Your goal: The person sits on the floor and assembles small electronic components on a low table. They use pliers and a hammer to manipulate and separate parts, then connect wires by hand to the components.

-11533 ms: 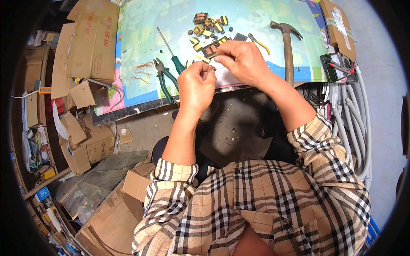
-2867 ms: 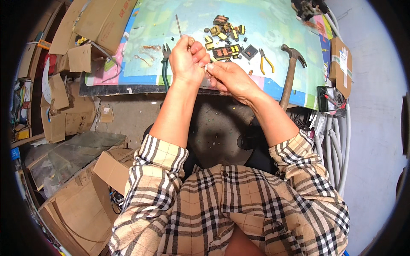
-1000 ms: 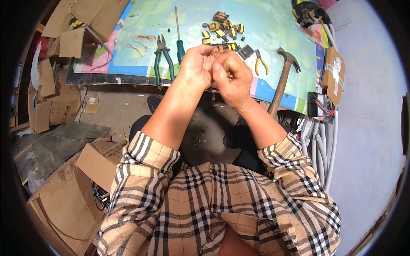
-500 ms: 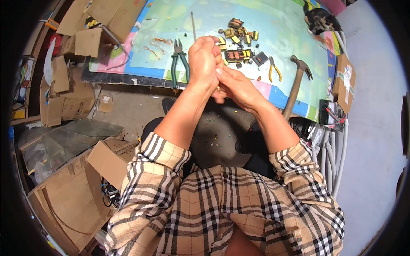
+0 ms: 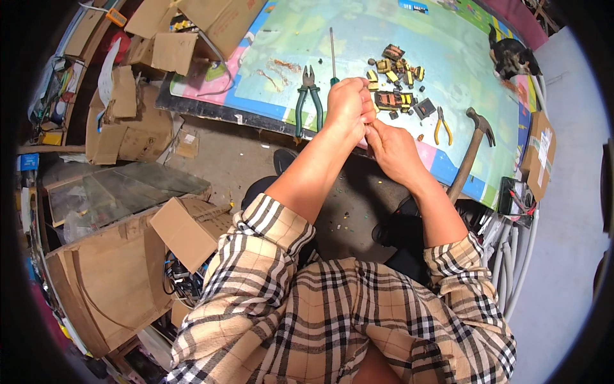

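Observation:
Just over the table's near edge, my left hand (image 5: 350,107) is closed with its fingers curled in. My right hand (image 5: 396,152) touches it from the right, thumb and fingers pinched together. Whatever they grip is hidden between the fingers. To the left lie green-handled combination pliers (image 5: 309,78), jaws pointing away. A screwdriver (image 5: 332,51) lies beyond my left hand, its green handle partly covered. Past my hands sits a pile of small black, yellow and copper coil parts (image 5: 394,100). A black square piece (image 5: 424,108) and small yellow-handled pliers (image 5: 448,133) lie right of it.
A claw hammer (image 5: 472,144) lies across the table's right side. Thin copper strands (image 5: 284,65) lie on the table (image 5: 256,96) at left. A cat (image 5: 511,57) rests at the far right corner. Cardboard boxes (image 5: 102,281) crowd the left; grey pipes (image 5: 504,265) stand at right.
The view has shifted, so the table and tools appear farther right and lower. My hands stay together, the right one now pinching at the left hand's lower fingers.

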The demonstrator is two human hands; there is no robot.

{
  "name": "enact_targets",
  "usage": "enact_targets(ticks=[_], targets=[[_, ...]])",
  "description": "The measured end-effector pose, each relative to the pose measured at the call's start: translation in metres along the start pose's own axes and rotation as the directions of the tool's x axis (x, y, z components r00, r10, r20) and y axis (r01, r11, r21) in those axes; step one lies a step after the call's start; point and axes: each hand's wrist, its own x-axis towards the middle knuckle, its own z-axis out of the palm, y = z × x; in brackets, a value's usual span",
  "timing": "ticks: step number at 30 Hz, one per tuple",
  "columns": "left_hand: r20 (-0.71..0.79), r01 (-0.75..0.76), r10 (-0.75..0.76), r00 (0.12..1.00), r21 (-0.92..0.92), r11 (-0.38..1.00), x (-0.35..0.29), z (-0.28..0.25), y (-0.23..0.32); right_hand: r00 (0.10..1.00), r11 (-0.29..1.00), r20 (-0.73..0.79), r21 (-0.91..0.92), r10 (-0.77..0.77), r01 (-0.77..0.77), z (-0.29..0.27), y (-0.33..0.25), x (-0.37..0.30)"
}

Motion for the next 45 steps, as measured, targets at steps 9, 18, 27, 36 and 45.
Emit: enact_targets(ticks=[9,18,27,36,45], targets=[[0.215,-0.135,0.114,0.97,0.088,0.987,0.004,-0.01,-0.003,1.0,0.997,-0.004,-0.063,0.031,-0.031,-0.009,0.013,0.006],[0.021,-0.011,0.007,1.0,0.2,0.98,0.016,-0.028,0.008,0.997,0.994,0.066,0.095,0.045,-0.051,-0.003,0.021,0.009],[-0.409,0.051,-0.033,0.912,0.033,0.998,0.178,-0.172,0.124,0.927,0.911,-0.158,0.3,0.34,-0.283,-0.065,0.086,0.013],[-0.556,-0.145,0.308,0.772,0.319,0.937,0.197,-0.19,0.138,0.877,0.826,-0.177,-0.297,0.446,-0.48,-0.092,0.141,-0.008],[-0.038,-0.031,0.055,0.998,0.459,0.888,0.099,-0.088,0.097,0.845,0.803,-0.132,-0.268,0.518,-0.533,-0.049,0.189,-0.002]])
